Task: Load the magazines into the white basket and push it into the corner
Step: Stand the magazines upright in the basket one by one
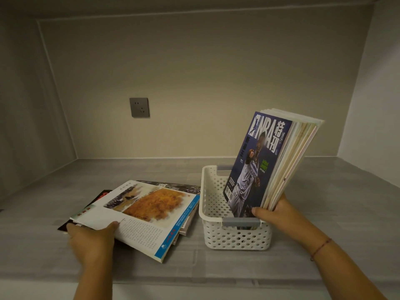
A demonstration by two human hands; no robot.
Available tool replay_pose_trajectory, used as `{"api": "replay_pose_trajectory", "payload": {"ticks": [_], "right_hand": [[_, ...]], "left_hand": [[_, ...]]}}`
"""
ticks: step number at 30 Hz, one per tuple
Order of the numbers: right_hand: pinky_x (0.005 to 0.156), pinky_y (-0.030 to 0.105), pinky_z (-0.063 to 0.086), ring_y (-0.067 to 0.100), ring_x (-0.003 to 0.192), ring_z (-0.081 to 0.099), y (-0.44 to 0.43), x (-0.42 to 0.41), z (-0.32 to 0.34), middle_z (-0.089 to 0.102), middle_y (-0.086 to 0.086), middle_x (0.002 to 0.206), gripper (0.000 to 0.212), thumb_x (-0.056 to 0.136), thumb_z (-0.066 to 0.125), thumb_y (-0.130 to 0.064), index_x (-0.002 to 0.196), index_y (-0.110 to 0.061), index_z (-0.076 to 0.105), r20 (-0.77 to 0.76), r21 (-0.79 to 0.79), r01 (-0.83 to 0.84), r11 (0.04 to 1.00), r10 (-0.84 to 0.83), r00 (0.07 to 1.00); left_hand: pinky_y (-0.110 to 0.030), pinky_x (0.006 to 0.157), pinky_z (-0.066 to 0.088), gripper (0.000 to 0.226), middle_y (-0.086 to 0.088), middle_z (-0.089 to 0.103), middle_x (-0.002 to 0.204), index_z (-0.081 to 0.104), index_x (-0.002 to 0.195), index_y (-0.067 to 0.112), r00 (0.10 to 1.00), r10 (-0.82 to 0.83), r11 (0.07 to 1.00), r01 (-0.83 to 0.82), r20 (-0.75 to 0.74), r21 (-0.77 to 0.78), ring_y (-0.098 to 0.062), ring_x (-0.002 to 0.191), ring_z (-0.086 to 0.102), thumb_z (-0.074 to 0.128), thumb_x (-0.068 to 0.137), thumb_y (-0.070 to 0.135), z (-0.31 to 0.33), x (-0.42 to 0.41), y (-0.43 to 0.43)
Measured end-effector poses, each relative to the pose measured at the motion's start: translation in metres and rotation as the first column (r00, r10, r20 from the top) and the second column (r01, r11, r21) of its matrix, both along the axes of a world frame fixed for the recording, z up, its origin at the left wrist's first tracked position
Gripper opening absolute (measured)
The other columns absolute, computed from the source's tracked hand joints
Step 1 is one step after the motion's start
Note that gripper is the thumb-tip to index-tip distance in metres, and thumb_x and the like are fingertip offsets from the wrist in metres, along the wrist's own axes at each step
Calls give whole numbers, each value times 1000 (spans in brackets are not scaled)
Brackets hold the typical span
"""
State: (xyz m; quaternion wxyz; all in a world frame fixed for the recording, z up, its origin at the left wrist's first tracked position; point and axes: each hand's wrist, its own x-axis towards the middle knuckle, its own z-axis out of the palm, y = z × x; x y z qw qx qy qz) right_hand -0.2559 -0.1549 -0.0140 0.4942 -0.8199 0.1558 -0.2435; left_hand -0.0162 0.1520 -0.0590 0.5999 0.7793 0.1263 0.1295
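Observation:
A white perforated basket [213,231] with grey handles stands on the grey counter, right of centre. Several magazines [272,161] stand upright and tilted in it, a blue basketball cover in front. My right hand [279,215] grips their lower right edge at the basket's near rim. To the left lies a small stack of magazines. The top magazine [147,211], white with an orange landscape picture, is lifted at its near left corner, where my left hand [91,237] grips it, thumb on the cover.
The grey counter [324,204] sits in a recess with walls at the back, left and right. A grey wall socket [139,107] is on the back wall. Corners lie at the back left and back right.

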Motion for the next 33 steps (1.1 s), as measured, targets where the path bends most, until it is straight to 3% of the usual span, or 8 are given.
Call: {"api": "replay_pose_trajectory", "payload": {"ticks": [6,11,15,20,23,26,28,33], "right_hand": [[69,8,45,-2,92,58,1,-1,1,57,-17,106,71,75,71,-13,134,-21,32,-7,1,7,1000,-7,1000],[69,6,43,-2,95,56,2,-2,2,55,-17,109,69,75,71,-16,133,-23,34,-9,-21,8,1000,-8,1000],[72,8,43,-1,97,56,2,-1,2,56,-15,110,68,74,71,-14,132,-22,36,7,-14,8,1000,-8,1000],[66,5,47,-6,91,59,1,-1,2,58,-16,108,67,74,71,-14,131,-22,38,-1,-21,1,1000,-1,1000],[68,6,47,-2,96,57,0,-1,1,57,-14,112,69,74,72,-16,133,-22,36,-7,-22,-6,1000,6,1000],[77,11,48,-3,96,57,-1,0,1,57,-15,110,70,73,72,-16,133,-21,36,-2,-19,1,1000,-1,1000],[82,15,50,-5,95,58,-2,0,0,57,-15,111,70,73,72,-14,132,-23,36,4,-18,-2,1000,2,1000],[65,2,46,-10,89,57,-3,1,-2,55,-15,110,72,73,72,-12,133,-21,33,15,9,-17,1000,16,1000]], "left_hand": [[-53,93,47,65,-20,58,127,48,127,5,993,-28,979,3,-119,-204,-39,113,57,80,72,14,5,-9,-2],[-26,45,55,36,-18,63,105,54,116,6,939,-320,867,236,-128,-438,-23,77,63,66,86,20,16,-13,-8],[-22,37,52,36,-22,61,103,47,123,-1,848,-509,767,370,-146,-525,-28,74,62,56,93,15,35,-14,-21],[-29,55,58,21,-7,65,93,59,108,9,876,-452,828,482,168,-285,-24,79,67,53,94,24,73,-26,-44],[-27,56,58,15,-1,66,89,57,82,28,782,-445,850,522,437,-68,-16,80,68,50,95,30,104,-49,-63],[-16,52,54,25,3,63,78,52,74,25,665,-394,888,455,635,75,-5,72,66,46,97,31,131,-72,-83],[-12,49,51,27,3,62,74,49,72,24,595,-405,886,444,695,136,-2,67,64,45,97,30,143,-84,-98],[-14,47,52,24,6,57,69,45,73,25,486,-557,817,466,673,339,-3,60,61,43,98,26,148,-112,-142]]}}
